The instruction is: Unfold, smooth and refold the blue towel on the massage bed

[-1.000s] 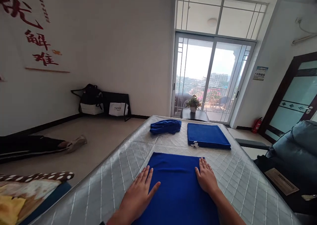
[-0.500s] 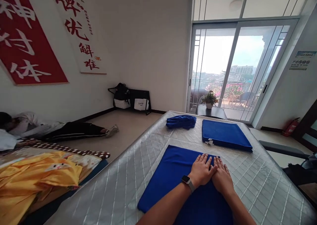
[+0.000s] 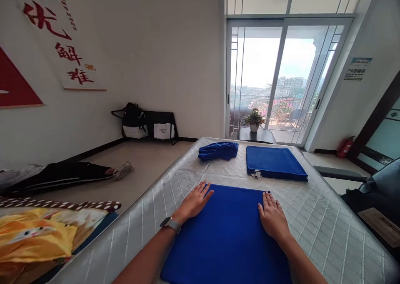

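Observation:
A blue towel (image 3: pixel 229 230) lies flat in front of me on a silver quilted mattress (image 3: pixel 150 230). My left hand (image 3: pixel 193 201) rests open at the towel's far left corner, fingers stretched out, a watch on the wrist. My right hand (image 3: pixel 272 218) lies open and flat on the towel's far right corner. Further back on the mattress sit a neatly folded blue towel (image 3: pixel 273 163) and, to its left, a crumpled blue towel (image 3: pixel 218 150).
A person (image 3: pixel 62 175) lies on the floor at the left by the wall. A yellow patterned blanket (image 3: pixel 34 238) is at the lower left. Bags (image 3: pixel 145 125) stand against the far wall. A potted plant (image 3: pixel 253 119) sits before the glass balcony door. A dark armchair (image 3: pixel 379 184) is at the right.
My hands were together at the towel's far right half a second ago; now they have spread apart to its two far corners. The view has shifted slightly right.

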Motion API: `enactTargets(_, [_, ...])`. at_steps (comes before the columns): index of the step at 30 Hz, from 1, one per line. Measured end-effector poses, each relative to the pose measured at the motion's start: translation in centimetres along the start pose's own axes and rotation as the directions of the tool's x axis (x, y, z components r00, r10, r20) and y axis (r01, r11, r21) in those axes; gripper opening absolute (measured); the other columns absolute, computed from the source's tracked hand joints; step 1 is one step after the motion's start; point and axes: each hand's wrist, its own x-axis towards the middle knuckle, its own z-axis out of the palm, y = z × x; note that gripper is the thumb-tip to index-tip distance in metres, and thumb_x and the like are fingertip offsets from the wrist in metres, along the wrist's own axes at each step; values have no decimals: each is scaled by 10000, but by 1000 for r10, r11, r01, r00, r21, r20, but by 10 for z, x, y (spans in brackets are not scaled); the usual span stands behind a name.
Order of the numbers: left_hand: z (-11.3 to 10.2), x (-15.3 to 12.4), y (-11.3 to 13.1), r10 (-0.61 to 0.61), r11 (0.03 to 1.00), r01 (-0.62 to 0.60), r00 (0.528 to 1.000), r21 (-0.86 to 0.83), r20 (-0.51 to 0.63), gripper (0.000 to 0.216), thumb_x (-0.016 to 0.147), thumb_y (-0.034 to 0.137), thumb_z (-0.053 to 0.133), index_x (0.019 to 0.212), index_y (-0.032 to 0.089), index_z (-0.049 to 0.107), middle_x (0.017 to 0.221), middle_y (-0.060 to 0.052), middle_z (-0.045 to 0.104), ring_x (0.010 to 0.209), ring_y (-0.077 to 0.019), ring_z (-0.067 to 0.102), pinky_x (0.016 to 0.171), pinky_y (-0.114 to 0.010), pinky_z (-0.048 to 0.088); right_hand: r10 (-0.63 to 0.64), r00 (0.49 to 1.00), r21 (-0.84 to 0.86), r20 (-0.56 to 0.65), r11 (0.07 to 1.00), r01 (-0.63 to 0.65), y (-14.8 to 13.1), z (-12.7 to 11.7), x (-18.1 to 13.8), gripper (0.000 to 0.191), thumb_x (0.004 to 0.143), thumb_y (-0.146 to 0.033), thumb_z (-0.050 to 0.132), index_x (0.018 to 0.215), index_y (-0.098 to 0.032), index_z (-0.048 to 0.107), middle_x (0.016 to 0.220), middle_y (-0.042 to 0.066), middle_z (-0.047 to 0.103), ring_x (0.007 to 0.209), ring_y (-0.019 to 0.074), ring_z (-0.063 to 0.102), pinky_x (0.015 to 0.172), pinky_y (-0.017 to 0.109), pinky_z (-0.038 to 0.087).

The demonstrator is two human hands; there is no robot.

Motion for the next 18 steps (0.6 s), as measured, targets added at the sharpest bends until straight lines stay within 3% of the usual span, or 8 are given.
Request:
enactTargets(6, [16, 2, -11, 53, 999, -53, 997, 1, -59, 664, 1037, 564, 256, 1545, 150, 367, 1618, -162, 361, 1511, -278, 298, 1218, -503, 296, 46, 999, -47, -22, 998, -47, -8, -6, 3, 679, 972, -362, 256, 1580, -60, 270, 1653, 106, 235, 1541, 227, 153, 1249, 442, 19])
enactTargets(10, [16, 1, -9, 51, 999, -49, 997, 22, -63, 670, 1035, 563, 252, 1539, 142, 382, 1609, -160, 383, 1511, -279, 297, 1231, -506, 260, 6, 1000, -20, -20, 1000, -6, -5, -8, 8, 683, 963, -345, 276, 1578, -50, 268, 1659, 101, 225, 1540, 202, 153, 1250, 362, 69])
enactTargets(18, [16, 0, -11, 88, 996, -84, 991, 39, -99, 623, 1035, 534, 274, 1536, 183, 396, 1585, -139, 436, 1489, -272, 350, 1218, -512, 276, -26, 999, 30, 43, 999, 24, 9, -9, 10, 711, 1021, -501, 187, 1599, -86, 205, 1670, 75, 188, 1542, 170, 124, 1247, 336, 78])
